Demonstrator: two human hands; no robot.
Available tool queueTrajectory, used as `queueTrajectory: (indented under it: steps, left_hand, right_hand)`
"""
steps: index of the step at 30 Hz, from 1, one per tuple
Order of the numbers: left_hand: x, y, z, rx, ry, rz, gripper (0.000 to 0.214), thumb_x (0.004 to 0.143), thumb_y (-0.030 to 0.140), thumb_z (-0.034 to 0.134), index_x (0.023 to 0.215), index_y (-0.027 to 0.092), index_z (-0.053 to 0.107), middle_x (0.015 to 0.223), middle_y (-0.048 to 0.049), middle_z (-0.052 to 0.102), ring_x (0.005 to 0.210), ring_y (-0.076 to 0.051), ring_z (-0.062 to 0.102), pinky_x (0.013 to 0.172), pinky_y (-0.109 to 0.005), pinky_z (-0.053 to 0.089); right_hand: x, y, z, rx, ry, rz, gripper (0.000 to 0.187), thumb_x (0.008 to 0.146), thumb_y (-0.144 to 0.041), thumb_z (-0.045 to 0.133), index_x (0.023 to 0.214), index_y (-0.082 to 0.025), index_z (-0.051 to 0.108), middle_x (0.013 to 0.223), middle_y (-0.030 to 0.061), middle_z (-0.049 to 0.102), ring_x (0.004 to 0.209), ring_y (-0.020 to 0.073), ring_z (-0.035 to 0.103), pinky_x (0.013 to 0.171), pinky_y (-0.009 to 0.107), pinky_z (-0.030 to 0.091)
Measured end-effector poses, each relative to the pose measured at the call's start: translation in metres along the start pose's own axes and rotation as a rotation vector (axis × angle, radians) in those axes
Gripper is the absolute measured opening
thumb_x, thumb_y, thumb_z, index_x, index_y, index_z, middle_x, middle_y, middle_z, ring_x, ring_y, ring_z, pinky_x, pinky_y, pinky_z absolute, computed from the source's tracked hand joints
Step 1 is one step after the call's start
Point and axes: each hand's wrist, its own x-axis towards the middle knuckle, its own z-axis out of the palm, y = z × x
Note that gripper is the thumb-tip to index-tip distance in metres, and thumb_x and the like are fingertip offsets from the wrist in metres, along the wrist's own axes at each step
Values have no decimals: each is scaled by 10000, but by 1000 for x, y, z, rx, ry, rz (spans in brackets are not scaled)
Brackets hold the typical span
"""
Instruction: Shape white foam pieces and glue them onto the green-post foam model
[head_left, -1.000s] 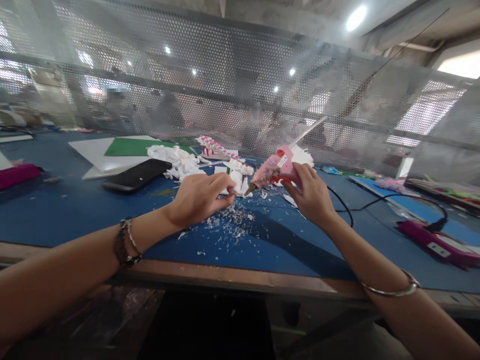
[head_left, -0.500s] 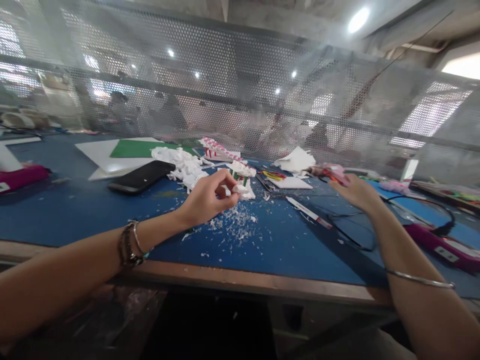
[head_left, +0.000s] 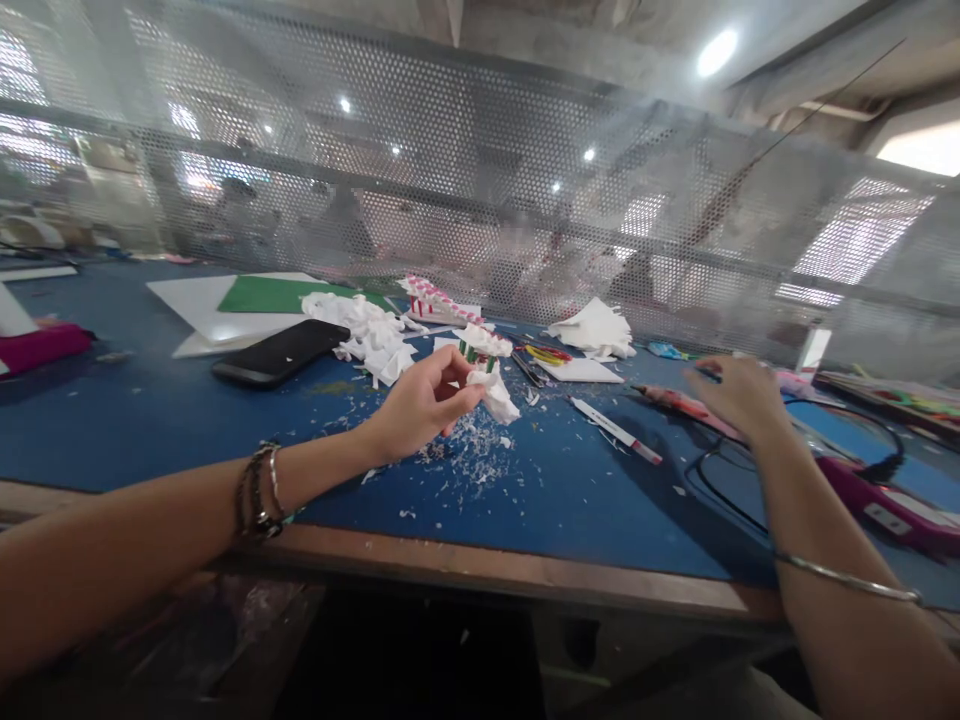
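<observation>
- The left grip (head_left: 420,400) pinches a crumpled white paper piece (head_left: 498,398) between thumb and fingers, above the blue desk (head_left: 555,520); this piece is in hand, not set down.
- Just beyond the left grip's fingertips is a small model with green posts (head_left: 487,343), its white ruffled top already on; whether it is joined to the pinched piece cannot be told.
- The right grip (head_left: 742,395) looks released, fingers loosely curled around nothing visible. The pink hot glue gun (head_left: 675,400) lies just beside and below it, so gluing appears paused; contact with the palm is unclear, as is any fresh glue on the paper.
- Farther beyond the left grip stands a piece with red posts and a pink-and-white top (head_left: 435,296), apparently well built up.
- Left to deal with: white paper shreds (head_left: 480,460) below the left grip, and crumpled paper strips (head_left: 360,325) beyond it, lying loose and apparently unused.
</observation>
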Motion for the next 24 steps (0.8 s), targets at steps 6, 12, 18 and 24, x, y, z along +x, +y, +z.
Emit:
queueTrajectory:
  steps: [6,12,18,24]
  left_hand:
    - [1,1,5,66,-14,-5,130,755,274,418,698,206,324,487,74,420,334,-35,378,321,-160,318]
    - [-1,3,5,79,-19,0,107,759,241,423,700,193,346,463,85,384,328,-25,370,315,-140,309]
    - [-1,4,5,-12,-44,21,106,762,247,449,723,183,374,512,69,421,343,-21,387,335,-145,340]
    - [-2,3,5,-11,-90,62,94,781,250,436,751,186,374,608,32,517,378,-26,453,364,-152,383]
  right_hand:
    - [17,-98,21,33,30,-76,114,725,-308,508,686,-201,514,678,21,555,639,137,532,632,302,446]
    - [24,-155,40,176,-345,-206,288,690,-427,562,802,-167,509,703,23,568,636,118,529,570,245,414]
    - [24,-162,56,453,-403,-118,212,691,-342,570,799,-171,507,679,-4,563,605,86,521,595,224,427]
    - [16,-160,57,600,-405,-21,230,680,-307,590,844,-168,508,703,-1,578,615,87,547,604,225,449]
